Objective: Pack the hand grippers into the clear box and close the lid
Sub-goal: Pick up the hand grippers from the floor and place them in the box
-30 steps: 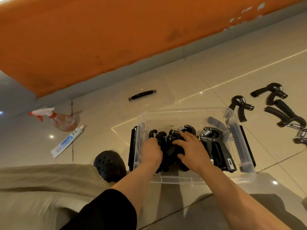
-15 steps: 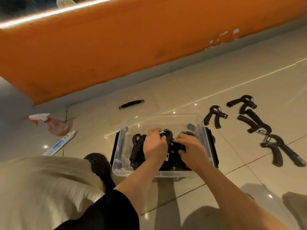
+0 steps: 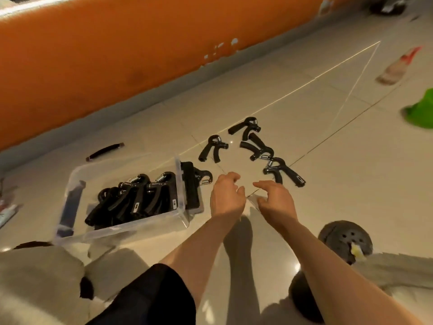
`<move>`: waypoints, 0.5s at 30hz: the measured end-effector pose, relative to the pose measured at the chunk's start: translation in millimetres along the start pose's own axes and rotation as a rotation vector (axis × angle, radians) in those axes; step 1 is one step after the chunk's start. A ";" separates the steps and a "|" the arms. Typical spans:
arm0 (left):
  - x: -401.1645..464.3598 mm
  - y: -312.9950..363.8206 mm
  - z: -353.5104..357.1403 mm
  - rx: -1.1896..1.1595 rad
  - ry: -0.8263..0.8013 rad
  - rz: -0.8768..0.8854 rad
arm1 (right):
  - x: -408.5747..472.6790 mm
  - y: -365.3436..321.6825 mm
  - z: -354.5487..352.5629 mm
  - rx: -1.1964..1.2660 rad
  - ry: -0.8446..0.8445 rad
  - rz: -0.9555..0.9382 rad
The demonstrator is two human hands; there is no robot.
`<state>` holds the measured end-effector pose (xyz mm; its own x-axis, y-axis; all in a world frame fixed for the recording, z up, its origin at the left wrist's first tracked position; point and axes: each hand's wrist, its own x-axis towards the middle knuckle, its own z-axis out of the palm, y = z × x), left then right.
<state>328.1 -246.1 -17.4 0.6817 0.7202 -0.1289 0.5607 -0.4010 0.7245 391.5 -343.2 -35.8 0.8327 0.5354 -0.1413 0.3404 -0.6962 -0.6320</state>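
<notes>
Fingers loosely curled, both hands empty: left hand (image 3: 226, 195), right hand (image 3: 276, 199), beside clear box (image 3: 180, 184).

the pale tiled floor (image 3: 304, 207) in front of me carries the clear box (image 3: 131, 227) and, to its right, loose hand grippers (image 3: 213, 148). a black handle (image 3: 104, 151) lies behind the box; a green thing (image 3: 420, 111) sits far right.
</notes>
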 end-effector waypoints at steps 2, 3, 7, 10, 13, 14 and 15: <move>-1.1 9.1 22.8 0.030 -0.016 0.000 | 4.8 21.5 -10.2 0.027 0.020 0.041; -0.6 12.4 33.2 0.046 -0.022 -0.004 | 7.1 30.5 -14.4 0.045 0.028 0.056; 4.8 22.0 69.6 0.056 -0.077 0.003 | 17.5 65.9 -25.1 0.054 0.088 0.039; 11.4 26.3 95.1 0.047 -0.099 0.018 | 32.3 93.2 -31.1 -0.034 0.115 -0.001; 24.6 29.5 121.2 0.050 -0.134 0.008 | 52.8 117.3 -41.9 -0.005 0.097 0.102; 30.7 30.8 129.7 0.048 -0.163 -0.018 | 60.2 126.7 -43.8 -0.003 0.084 0.135; 37.1 32.2 138.1 0.049 -0.196 -0.047 | 67.6 135.3 -45.0 0.001 0.069 0.166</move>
<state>436.3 -310.5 -92.4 0.7300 0.6166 -0.2947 0.6129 -0.3999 0.6815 513.6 -422.7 -96.6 0.9052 0.3795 -0.1912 0.1956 -0.7714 -0.6055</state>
